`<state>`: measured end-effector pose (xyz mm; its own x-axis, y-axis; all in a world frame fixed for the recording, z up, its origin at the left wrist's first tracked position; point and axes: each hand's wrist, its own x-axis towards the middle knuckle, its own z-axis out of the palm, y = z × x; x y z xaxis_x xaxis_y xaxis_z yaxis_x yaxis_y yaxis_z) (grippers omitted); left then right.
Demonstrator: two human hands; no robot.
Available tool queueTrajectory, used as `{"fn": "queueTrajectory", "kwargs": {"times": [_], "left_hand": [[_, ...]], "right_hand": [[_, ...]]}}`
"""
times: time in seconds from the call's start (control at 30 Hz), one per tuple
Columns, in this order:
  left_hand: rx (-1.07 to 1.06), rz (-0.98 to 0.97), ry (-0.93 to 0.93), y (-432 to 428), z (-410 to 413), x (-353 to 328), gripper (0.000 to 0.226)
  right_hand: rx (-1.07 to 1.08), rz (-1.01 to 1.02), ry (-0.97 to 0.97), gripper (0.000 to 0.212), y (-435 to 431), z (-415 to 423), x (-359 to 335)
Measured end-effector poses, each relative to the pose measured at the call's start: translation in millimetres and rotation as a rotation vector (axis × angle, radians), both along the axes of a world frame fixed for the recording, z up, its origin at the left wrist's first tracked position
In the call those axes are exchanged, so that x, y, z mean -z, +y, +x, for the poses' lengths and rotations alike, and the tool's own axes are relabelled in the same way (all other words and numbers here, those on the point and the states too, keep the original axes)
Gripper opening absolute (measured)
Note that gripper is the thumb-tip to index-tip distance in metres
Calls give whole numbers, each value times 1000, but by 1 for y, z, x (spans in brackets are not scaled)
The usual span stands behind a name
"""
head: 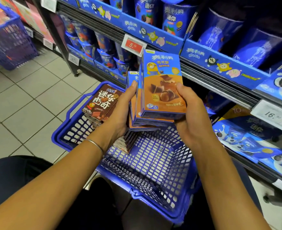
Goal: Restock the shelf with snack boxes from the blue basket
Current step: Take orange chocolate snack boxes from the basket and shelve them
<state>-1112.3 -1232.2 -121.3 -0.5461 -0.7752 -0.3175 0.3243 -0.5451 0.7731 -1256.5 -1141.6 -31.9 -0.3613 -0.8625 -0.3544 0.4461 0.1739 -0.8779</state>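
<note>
Left grip [120, 112]: fingers curled round the left edge of the stack of snack boxes [161, 72], thumb pointing up along it.
Right grip [192, 120]: cups the stack's near right corner, thumb pressed on its front.
Left forearm [53, 180]: bare, runs from near left to far right, thin bangle [96, 144] at the wrist.
Right forearm [223, 176]: bare, runs from near right to far left.

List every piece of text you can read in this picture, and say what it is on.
"5.20": red price tag.
"16.80": white price tag.
"奥利奥", "可可脆": front of the blue-and-orange boxes.
"迷你曲奇": brown box in the blue basket.
"奥利奥": shelf tray front.
All other print is too small or blurred to read.
</note>
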Motion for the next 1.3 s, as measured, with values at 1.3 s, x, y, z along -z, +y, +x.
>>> {"fn": "queueTrajectory", "kwargs": {"times": [1.3], "left_hand": [[-81,149,-154,70,53,-579,79]], "right_hand": [[-126,108,375,29,52,49,-578]]}}
